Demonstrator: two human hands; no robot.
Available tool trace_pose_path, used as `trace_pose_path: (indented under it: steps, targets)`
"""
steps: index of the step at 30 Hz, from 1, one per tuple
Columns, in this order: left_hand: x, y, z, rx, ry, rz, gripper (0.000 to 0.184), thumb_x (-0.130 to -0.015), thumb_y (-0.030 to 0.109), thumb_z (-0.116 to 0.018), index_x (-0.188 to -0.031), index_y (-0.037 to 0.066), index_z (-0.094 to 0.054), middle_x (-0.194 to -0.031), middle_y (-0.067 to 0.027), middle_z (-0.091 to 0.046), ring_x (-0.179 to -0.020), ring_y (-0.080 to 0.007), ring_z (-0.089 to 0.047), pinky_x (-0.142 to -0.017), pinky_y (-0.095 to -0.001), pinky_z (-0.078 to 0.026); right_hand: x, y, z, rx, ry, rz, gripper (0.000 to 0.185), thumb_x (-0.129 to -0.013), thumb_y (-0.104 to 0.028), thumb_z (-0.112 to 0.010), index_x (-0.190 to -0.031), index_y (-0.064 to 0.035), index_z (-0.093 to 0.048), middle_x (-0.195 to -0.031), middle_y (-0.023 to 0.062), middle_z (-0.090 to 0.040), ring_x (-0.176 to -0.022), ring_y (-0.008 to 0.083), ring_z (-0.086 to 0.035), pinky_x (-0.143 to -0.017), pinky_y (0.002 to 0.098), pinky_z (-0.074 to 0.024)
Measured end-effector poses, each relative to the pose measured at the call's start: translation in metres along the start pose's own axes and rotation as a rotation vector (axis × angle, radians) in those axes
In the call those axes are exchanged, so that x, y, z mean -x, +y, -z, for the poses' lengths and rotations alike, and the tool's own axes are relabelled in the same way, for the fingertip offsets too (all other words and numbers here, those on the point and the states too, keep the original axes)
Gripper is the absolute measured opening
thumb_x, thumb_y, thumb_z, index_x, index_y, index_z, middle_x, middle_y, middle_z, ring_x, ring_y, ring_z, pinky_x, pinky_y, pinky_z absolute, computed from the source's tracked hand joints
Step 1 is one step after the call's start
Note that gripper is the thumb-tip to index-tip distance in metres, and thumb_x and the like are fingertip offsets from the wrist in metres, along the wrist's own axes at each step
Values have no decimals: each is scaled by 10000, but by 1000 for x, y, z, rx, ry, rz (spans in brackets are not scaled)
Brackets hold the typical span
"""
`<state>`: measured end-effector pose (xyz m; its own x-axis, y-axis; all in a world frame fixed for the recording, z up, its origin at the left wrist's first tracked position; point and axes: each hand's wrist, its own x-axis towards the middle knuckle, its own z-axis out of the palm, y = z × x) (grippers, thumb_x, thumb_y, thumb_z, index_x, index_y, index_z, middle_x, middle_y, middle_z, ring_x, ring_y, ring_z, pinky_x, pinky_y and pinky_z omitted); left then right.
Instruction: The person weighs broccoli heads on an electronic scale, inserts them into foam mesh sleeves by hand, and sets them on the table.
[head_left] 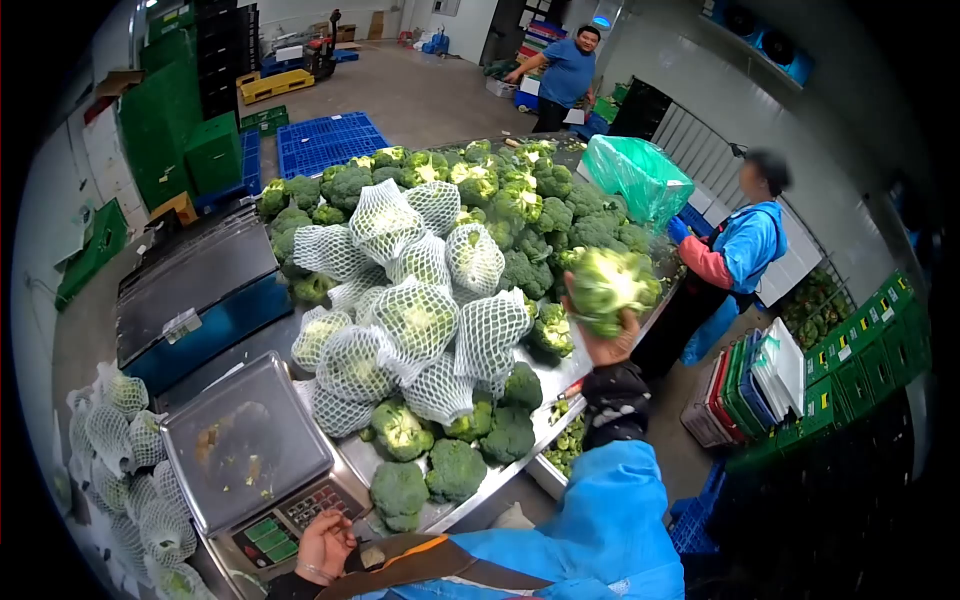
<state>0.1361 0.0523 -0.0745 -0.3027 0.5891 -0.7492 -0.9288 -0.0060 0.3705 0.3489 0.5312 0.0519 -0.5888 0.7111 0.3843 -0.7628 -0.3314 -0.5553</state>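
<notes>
My right hand [610,347] is raised over the right edge of the heap, its fingers around a broccoli head [615,285] that is blurred by motion, with its pale cut underside showing. Low in the view, my left hand [325,545] rests with curled fingers beside the keypad of a weighing scale [245,440]; nothing shows in it. Bare broccoli heads [455,470] lie on the metal table at the front, close to me. Behind them is a pile of broccoli in white foam nets [415,318], and further back a large heap of bare broccoli [590,215].
More netted broccoli [160,530] hangs at the left. A dark-topped blue box [200,290] stands behind the scale. Across the table, a co-worker in a blue jacket [750,245] is beside a green-lined crate [635,185]. Another person [567,75] stands further back. Stacked crates [860,340] line the right.
</notes>
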Motion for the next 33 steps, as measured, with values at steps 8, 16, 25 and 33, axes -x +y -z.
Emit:
trace_pose_path:
  steps: [8, 16, 25, 33]
  targets:
    - [31, 2, 44, 33, -124, -160, 62, -859, 99, -505, -911, 86, -537, -778, -84, -583, -641, -219, -553, -574, -329, -447, 9, 203, -180, 807, -399, -237, 629, -539, -64, -779, -1103, -98, -503, -1055, 78, -574, -1005, 222, -555, -866, 379, -452]
    - [84, 2, 116, 155, -87, -331, 79, -857, 112, -519, -926, 89, -550, -814, -88, -590, -670, -224, -556, -600, -322, -449, 79, 366, -261, 1691, -829, 462, 514, -547, -46, -634, -1041, -130, -521, -1015, 126, -491, -927, 341, -452, -700, 442, -358]
    - [208, 35, 256, 251, 455, -958, 86, -877, 155, -534, -828, 87, -552, -723, -12, -555, -634, -105, -518, -543, -253, -410, 118, 368, -265, 1598, -1061, 223, 670, -572, -269, -773, -1154, -67, -512, -1172, 216, -490, -1122, 385, -426, -927, 468, -355]
    - [257, 79, 512, -115, 1521, -1163, 150, -756, 124, -581, -880, 40, -580, -764, -55, -627, -642, -142, -585, -592, -277, -457, 140, 348, -217, 1116, -701, -407, 319, -771, 26, -634, -1067, -12, -523, -1145, 68, -484, -895, 121, -527, -711, 229, -440]
